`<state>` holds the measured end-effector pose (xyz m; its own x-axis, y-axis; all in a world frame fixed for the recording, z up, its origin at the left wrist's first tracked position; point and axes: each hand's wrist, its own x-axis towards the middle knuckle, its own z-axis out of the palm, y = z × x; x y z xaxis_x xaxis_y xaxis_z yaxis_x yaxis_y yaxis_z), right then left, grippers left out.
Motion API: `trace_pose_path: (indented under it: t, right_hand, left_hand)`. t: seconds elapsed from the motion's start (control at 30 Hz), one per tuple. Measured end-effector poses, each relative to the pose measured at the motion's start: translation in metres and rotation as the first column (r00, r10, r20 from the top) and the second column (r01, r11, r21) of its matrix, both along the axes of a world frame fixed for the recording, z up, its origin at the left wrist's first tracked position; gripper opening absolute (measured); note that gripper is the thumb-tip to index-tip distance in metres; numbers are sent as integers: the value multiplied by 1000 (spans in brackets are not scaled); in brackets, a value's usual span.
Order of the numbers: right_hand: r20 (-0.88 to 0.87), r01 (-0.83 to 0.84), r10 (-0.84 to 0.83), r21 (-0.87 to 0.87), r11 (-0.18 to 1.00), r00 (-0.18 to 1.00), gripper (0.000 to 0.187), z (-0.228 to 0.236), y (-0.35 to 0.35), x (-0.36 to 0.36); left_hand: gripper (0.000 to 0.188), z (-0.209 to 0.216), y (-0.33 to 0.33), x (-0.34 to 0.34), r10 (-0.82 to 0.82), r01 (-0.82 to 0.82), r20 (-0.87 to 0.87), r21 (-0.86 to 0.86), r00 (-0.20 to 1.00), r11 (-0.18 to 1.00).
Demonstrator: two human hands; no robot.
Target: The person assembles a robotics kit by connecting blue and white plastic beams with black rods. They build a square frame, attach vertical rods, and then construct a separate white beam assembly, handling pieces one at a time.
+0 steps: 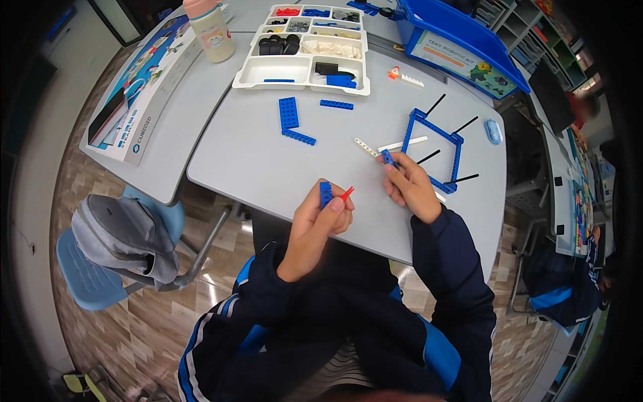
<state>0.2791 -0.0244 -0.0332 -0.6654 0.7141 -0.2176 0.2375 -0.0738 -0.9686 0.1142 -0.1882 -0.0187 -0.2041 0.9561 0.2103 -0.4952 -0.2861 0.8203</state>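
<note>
My left hand (315, 221) is closed above the table's near edge, gripping a blue building brick (325, 193) and a small red connector piece (347, 193) that sticks out past the thumb. To its right, my right hand (412, 186) pinches a small blue building piece (388, 157) between thumb and fingers. Just beyond those fingertips lie a white perforated beam (366, 147) and a second white beam (404, 143). Beside the right hand stands a four-sided frame of blue beams (457, 157) with black rods at its corners.
A white sorting tray (252, 75) of parts stands at the back, with a blue plate (288, 113) and loose blue beams (336, 104) before it. At back right is a blue bin (462, 40); a bottle (213, 37) and box (137, 100) occupy the left table.
</note>
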Motion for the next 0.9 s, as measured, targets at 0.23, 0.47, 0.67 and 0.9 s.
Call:
trace_pose_path:
  t: [0.23, 0.47, 0.67, 0.9]
  right_hand:
    - [-60, 37, -36, 25, 999, 998, 25, -5, 25, 12]
    - [-68, 154, -145, 147, 977, 987, 28, -6, 43, 20]
    - [61, 100, -172, 610, 786, 983, 25, 4, 33, 8]
    - [214, -88, -230, 885, 458, 949, 22, 11, 59, -28]
  left_hand:
    - [17, 3, -3, 1, -1, 1, -17, -19, 1000, 1000]
    - [18, 3, 7, -4, 101, -190, -371, -212, 923, 959]
    - [19, 9, 39, -22, 199, -371, -837, -5, 510, 929]
    - [27, -2, 150, -60, 166, -84, -971, 154, 170, 985]
